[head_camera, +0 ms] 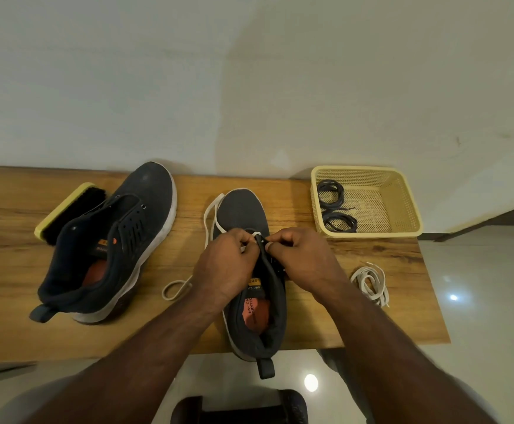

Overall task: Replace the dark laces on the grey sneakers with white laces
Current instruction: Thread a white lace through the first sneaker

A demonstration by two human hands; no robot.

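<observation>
dim warm light, floor [463, 270] glare, fisheye edges

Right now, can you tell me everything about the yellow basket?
The yellow basket is pale, plastic-looking and rectangular, its walls and floor full of small holes. It stands upright at the far right corner of the wooden table, near the wall. Two coiled dark laces lie inside on its left side; the rest of its floor is bare. No hand touches it.

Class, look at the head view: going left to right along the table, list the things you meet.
brush → unlaced sneaker → sneaker being laced → spare white lace → basket
</observation>
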